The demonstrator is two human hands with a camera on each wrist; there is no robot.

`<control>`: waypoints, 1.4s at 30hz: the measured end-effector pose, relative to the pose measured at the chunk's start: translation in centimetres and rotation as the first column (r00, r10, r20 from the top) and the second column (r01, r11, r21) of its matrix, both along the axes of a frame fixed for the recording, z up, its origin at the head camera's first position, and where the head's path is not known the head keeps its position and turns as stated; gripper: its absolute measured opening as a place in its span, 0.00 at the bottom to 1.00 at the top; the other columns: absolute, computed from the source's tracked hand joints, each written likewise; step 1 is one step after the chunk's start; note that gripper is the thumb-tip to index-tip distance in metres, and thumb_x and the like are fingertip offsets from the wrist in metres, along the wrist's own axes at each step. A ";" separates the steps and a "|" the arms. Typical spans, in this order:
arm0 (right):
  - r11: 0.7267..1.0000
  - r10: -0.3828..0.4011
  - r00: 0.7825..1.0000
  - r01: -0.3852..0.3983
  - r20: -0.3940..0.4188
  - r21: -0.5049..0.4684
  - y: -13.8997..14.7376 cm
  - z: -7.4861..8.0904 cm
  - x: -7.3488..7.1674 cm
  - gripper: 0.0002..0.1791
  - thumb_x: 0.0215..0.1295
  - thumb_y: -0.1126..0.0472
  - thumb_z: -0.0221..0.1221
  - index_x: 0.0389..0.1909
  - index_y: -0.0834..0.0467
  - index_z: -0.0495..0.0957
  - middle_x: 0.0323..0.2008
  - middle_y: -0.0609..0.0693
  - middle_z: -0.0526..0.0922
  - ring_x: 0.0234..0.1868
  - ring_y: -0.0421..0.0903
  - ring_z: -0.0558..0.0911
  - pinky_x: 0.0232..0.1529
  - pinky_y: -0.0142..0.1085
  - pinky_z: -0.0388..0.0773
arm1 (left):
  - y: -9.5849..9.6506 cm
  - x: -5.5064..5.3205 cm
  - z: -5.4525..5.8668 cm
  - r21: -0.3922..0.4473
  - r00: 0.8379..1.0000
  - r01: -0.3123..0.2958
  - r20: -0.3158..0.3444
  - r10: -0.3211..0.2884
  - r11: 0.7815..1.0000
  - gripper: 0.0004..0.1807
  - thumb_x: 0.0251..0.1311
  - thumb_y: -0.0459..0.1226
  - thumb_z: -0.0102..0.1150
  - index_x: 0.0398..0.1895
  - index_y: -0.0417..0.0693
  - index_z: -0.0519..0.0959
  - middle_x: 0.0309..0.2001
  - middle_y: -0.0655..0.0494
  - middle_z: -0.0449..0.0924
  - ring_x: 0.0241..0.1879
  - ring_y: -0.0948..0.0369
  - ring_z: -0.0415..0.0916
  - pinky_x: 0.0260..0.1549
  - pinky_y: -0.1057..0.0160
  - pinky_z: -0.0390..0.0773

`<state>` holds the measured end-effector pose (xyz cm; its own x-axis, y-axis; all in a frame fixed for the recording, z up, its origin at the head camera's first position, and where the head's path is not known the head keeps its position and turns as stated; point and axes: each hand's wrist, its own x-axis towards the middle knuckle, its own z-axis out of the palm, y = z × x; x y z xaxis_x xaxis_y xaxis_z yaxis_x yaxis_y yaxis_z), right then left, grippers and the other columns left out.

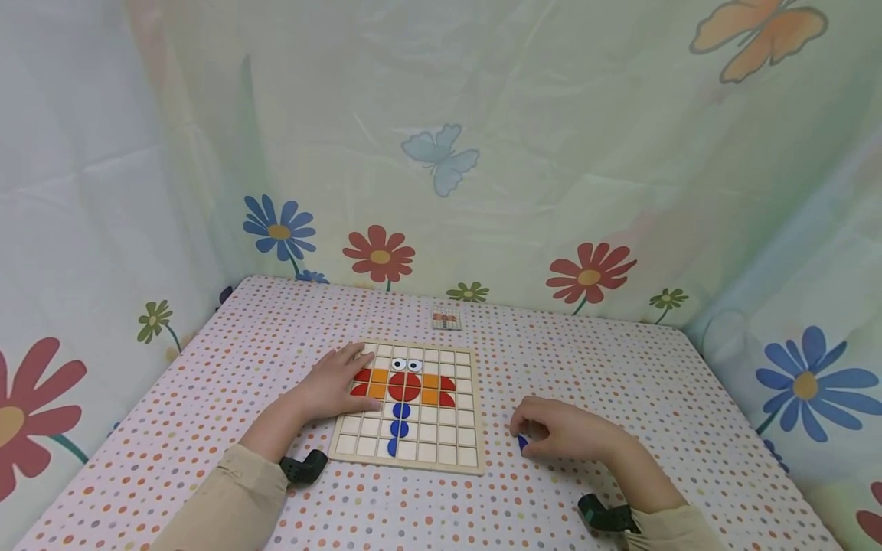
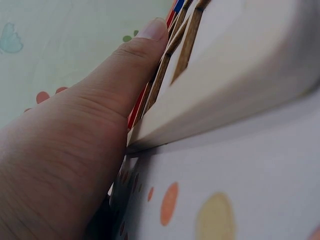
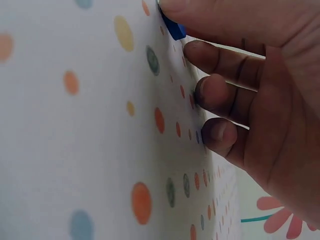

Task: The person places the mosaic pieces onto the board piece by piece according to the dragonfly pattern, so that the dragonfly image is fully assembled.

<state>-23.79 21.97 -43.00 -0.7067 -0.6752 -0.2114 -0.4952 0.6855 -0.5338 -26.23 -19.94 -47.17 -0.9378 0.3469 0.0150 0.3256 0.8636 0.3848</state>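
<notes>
A wooden grid board (image 1: 427, 451) lies on the table with coloured pieces forming a figure: two eye pieces (image 1: 406, 365), a red circle (image 1: 404, 386), orange squares (image 1: 430, 389), red rounded pieces at both sides and a column of blue pieces (image 1: 400, 428). The lowest cell of that column holds a single blue half-circle. My left hand (image 1: 336, 386) rests with spread fingers on the board's left side, its thumb along the frame in the left wrist view. Right of the board, my right hand (image 1: 568, 430) pinches a small blue piece (image 3: 175, 29) at the tabletop, partly hidden by the thumb.
A small picture card (image 1: 446, 319) with a similar grid pattern lies beyond the board. Dotted cloth (image 1: 586, 352) covers the table, and flower-printed curtains (image 1: 524, 191) hang around its back and sides. Each wrist wears a black strap device (image 1: 304, 467).
</notes>
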 end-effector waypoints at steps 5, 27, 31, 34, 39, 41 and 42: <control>1.000 0.003 1.000 -0.003 0.002 -0.015 0.0 -0.2 -0.1 0.08 0.62 0.54 0.68 0.40 0.43 0.79 0.36 0.43 0.75 0.34 0.38 0.72 0.32 0.30 0.72 | 0.0 0.0 0.1 -0.002 1.000 -0.001 0.003 0.001 1.000 0.56 0.48 0.72 0.60 0.76 0.52 0.60 0.79 0.47 0.50 0.78 0.44 0.46 0.76 0.40 0.48; 1.000 -0.002 0.988 0.002 -0.157 0.006 -3.2 1.7 0.6 0.08 0.65 0.54 0.65 0.44 0.45 0.80 0.38 0.37 0.77 0.32 0.36 0.73 0.31 0.28 0.73 | -0.1 -0.1 -0.1 -0.010 1.000 -0.007 0.000 0.007 1.000 0.57 0.48 0.73 0.59 0.76 0.53 0.60 0.79 0.49 0.49 0.78 0.44 0.46 0.76 0.41 0.48; 1.000 0.009 0.987 -0.012 -0.163 -0.018 -4.5 2.0 0.5 0.09 0.65 0.53 0.65 0.44 0.45 0.80 0.38 0.38 0.77 0.32 0.37 0.73 0.30 0.28 0.74 | -0.1 -0.1 -0.2 -0.007 1.000 -0.003 0.003 0.003 1.000 0.57 0.47 0.73 0.59 0.76 0.53 0.60 0.79 0.49 0.49 0.78 0.45 0.46 0.76 0.42 0.47; 1.000 0.017 0.987 -0.021 -0.163 -0.023 -5.7 2.2 0.5 0.08 0.65 0.53 0.65 0.44 0.46 0.80 0.38 0.38 0.77 0.32 0.37 0.73 0.30 0.28 0.73 | -0.1 -0.1 -0.2 -0.006 1.000 -0.003 0.004 0.003 1.000 0.57 0.47 0.73 0.59 0.76 0.53 0.60 0.79 0.49 0.49 0.78 0.45 0.45 0.76 0.42 0.47; 0.998 0.055 0.982 -0.060 -0.182 -0.025 -8.0 2.3 0.3 0.08 0.65 0.55 0.64 0.44 0.47 0.81 0.38 0.39 0.78 0.31 0.36 0.72 0.31 0.28 0.72 | 0.0 -0.1 -0.2 -0.011 1.000 0.000 -0.003 0.000 1.000 0.57 0.47 0.73 0.59 0.77 0.53 0.60 0.79 0.49 0.49 0.78 0.46 0.45 0.77 0.43 0.46; 0.997 0.068 0.981 -0.074 -0.184 -0.026 -9.0 2.2 0.3 0.08 0.65 0.54 0.64 0.44 0.48 0.81 0.39 0.40 0.78 0.31 0.36 0.72 0.30 0.28 0.72 | 0.0 -0.1 -0.2 -0.014 1.000 0.002 -0.007 -0.002 1.000 0.57 0.47 0.73 0.59 0.77 0.53 0.59 0.79 0.49 0.49 0.78 0.46 0.45 0.77 0.43 0.46; 0.997 0.071 0.981 -0.077 -0.181 -0.026 -9.5 2.2 0.3 0.08 0.65 0.54 0.65 0.44 0.48 0.81 0.38 0.40 0.78 0.31 0.36 0.72 0.30 0.28 0.72 | 0.0 -0.1 -0.2 -0.015 1.000 0.003 -0.008 -0.003 1.000 0.57 0.47 0.73 0.59 0.77 0.53 0.59 0.79 0.49 0.49 0.78 0.46 0.46 0.77 0.44 0.45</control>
